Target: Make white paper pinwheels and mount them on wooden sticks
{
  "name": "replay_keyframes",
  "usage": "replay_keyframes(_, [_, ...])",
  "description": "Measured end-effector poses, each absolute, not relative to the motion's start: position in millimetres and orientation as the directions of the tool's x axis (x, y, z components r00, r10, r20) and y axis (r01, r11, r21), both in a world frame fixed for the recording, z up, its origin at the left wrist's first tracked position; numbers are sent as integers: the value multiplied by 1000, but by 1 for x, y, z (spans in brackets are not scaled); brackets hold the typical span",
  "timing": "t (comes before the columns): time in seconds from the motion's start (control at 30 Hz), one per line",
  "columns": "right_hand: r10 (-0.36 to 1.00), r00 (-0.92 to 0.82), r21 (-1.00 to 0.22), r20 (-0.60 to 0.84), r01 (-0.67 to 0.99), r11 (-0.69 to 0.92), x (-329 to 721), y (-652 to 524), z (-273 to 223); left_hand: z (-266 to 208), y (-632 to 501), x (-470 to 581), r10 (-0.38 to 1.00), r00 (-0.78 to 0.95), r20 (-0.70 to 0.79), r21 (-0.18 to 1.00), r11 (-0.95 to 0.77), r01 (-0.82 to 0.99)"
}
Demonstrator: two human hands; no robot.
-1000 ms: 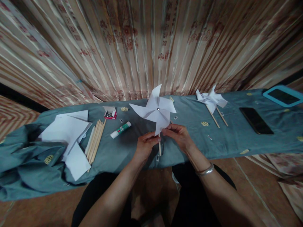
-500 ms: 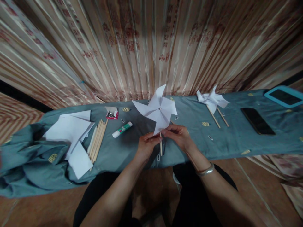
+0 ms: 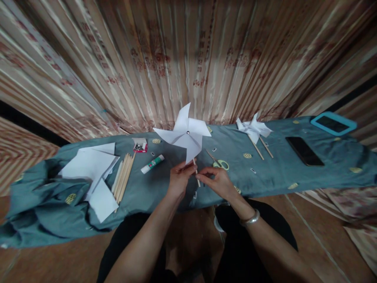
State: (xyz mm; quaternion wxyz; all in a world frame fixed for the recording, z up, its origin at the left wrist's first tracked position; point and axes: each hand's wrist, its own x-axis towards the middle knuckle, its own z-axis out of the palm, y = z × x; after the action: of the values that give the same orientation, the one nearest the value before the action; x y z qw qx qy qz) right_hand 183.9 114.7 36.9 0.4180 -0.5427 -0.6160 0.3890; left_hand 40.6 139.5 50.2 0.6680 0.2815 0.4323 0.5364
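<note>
A white paper pinwheel [image 3: 184, 133] with a shiny pin at its centre stands over the middle of the cloth. Its wooden stick [image 3: 198, 181] runs down between my two hands. My left hand [image 3: 180, 179] is closed round the stick just under the paper blades. The fingers of my right hand [image 3: 216, 181] pinch the same stick lower down. Just beyond my right hand lie scissors [image 3: 221, 164] with pale green handles. A glue stick [image 3: 152, 164] rests to the left of my left hand.
On the left are white paper sheets [image 3: 88, 163], several wooden sticks [image 3: 124, 177] and an open box of pins [image 3: 140, 146]. Two finished pinwheels [image 3: 255, 129], a black phone [image 3: 304, 151] and a blue-framed device [image 3: 334, 123] lie right. A curtain [image 3: 182, 59] hangs behind the cloth-covered table [image 3: 273, 177].
The pinwheel has turned and shifted slightly left. My right hand has moved from just below the blades down the stick, uncovering the scissors. The whole view has also shifted a little.
</note>
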Motion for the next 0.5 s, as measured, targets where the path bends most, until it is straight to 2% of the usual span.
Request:
replay_keyframes(0.27, [994,9,-948,106,301,99,181,104,40,52,134,51,962,43,-271,826,255,-502])
replay_keyframes(0.5, [986,126,-842,111,539,26,217,119,51,56,129,50,967,57,-247,830,242,-503])
